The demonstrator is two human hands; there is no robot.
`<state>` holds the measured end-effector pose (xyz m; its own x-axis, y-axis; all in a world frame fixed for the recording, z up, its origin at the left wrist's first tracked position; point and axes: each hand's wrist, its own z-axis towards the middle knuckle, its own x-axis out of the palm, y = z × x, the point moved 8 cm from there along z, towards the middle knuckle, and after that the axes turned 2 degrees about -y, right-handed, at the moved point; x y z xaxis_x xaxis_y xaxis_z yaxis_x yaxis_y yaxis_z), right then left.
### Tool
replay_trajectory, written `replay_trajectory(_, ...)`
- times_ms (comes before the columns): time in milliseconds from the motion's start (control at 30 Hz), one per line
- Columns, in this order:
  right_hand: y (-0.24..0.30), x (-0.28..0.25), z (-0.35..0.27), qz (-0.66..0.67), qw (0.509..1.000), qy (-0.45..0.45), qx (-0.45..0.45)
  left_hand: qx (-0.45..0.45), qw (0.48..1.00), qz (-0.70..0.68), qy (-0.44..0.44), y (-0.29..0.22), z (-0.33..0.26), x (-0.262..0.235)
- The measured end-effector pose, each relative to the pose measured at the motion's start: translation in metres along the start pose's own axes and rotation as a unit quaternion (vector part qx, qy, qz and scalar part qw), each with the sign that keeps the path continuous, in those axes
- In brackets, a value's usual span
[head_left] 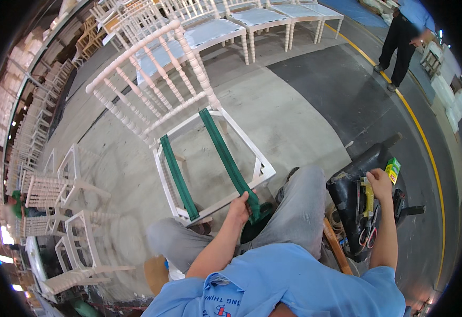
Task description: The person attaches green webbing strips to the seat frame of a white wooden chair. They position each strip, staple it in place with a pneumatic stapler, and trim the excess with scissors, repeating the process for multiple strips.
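Note:
A white chair frame (220, 127) with a turned-spindle back stands in front of me, its seat open. Two green webbing straps (221, 142) run across the seat from back to front. My left hand (239, 207) grips the right strap at the front rail, with a loose bunch of webbing (261, 212) hanging beside it. My right hand (380, 185) is over a black padded stand (347, 198) on my right, fingers curled; what they hold, if anything, is hidden. Just below them lies a yellow-bodied staple gun (368, 199), close to a green and yellow box (393, 170).
Scissors (368, 236) lie on the black stand. Rows of white chairs (257, 18) line the far side, and more chair frames (78, 243) stand at left. Another person (406, 39) stands at far right by a yellow floor line (423, 132). A wooden bar (336, 248) is by my right leg.

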<state>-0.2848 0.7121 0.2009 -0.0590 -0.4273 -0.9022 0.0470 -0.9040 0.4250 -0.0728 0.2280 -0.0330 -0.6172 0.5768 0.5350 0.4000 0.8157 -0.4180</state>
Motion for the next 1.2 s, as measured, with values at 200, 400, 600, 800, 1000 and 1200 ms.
replay_trajectory(200,0.178,0.14,-0.016,0.279,0.935,0.193,-0.1,0.02,0.996,0.088,-0.023,-0.005,-0.003,-0.001)
replay_trajectory(400,0.275,0.306,-0.067,0.144,0.848,0.507,-0.049,-0.025,0.993,0.107,0.032,0.056,-0.005,0.052)
replay_trajectory(600,0.272,0.366,-0.094,0.171,0.809,0.563,0.015,0.055,0.943,0.329,-0.009,0.028,0.0,0.021)
replay_trajectory(800,0.261,0.393,-0.111,-0.063,0.809,0.575,-0.103,0.424,0.553,0.682,-0.222,-0.101,-0.052,0.031)
replay_trajectory(1000,0.215,0.449,-0.081,-0.223,0.779,0.536,-0.238,0.298,0.551,0.775,-0.082,-0.1,0.009,0.067)
replay_trajectory(1200,0.253,0.446,-0.106,-0.146,0.792,0.557,-0.204,0.257,0.531,0.797,-0.131,-0.094,0.011,0.03)
